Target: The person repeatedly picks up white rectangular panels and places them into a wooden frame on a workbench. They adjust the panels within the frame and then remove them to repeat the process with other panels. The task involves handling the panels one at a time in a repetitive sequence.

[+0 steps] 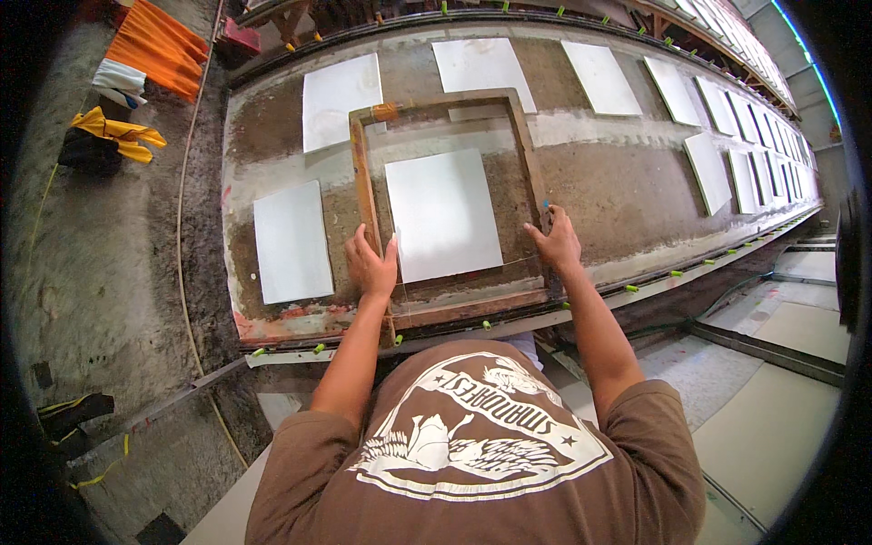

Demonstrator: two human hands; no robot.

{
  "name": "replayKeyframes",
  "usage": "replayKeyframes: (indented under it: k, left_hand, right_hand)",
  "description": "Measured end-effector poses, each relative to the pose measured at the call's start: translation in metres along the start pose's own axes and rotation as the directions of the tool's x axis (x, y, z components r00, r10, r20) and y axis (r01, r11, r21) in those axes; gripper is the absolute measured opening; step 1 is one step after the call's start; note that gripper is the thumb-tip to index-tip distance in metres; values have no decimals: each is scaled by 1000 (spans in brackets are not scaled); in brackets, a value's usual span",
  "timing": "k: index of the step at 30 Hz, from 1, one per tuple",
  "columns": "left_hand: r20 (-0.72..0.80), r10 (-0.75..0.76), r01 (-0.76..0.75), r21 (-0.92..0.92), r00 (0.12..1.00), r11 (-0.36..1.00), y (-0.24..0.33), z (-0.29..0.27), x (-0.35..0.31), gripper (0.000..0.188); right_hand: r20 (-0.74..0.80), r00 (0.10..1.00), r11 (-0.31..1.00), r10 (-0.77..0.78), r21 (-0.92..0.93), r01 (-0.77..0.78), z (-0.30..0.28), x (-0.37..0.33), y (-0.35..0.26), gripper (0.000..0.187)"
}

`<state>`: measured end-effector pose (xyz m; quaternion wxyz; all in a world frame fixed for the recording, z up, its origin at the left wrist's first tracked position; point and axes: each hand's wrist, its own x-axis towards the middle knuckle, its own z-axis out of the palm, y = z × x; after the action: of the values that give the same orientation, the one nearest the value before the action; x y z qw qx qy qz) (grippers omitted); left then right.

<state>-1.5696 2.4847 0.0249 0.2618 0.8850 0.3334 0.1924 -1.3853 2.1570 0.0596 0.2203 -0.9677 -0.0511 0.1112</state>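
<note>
A rectangular wooden frame [363, 182] is in front of me over the long worktable [590, 182], around a white sheet [445, 218]. My left hand [371, 267] grips its left rail, thumb on the inner side and fingers on the outer. On the opposite rail, my right hand [559, 243] has a similar hold, near a small blue spot. The far rail overlaps parts of two more white sheets behind it, and a piece of orange tape [385, 112] marks its far left corner. Whether the frame rests on the table or hovers slightly, I cannot tell.
Another white sheet [293, 242] lies left of the frame. Several more sheets run in rows to the far right. Green clips [632, 289] line the table's near edge. Orange cloth [157, 47] and yellow-black gloves [113, 136] lie on the floor at left.
</note>
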Motion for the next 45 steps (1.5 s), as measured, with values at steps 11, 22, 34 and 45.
replayKeyframes:
  k: [11,22,34,45]
  left_hand:
    - [206,-255,226,151,945,962,-12,-7,2,71]
    - [166,-217,203,99,962,974,-12,-22,17,71]
    - [153,-117,126,-50,981,991,65,-20,17,72]
    - [170,-72,85,-72,983,994,175,45,-2,67]
  right_hand:
    - [32,997,995,-63,75,61,5,5,11,74]
    - [41,997,990,-59,132,53,-10,-4,-9,69]
    - [-69,993,990,-100,97,106,-68,13,29,72]
    - [-119,985,987,-125,84,136,-124,71,138,70]
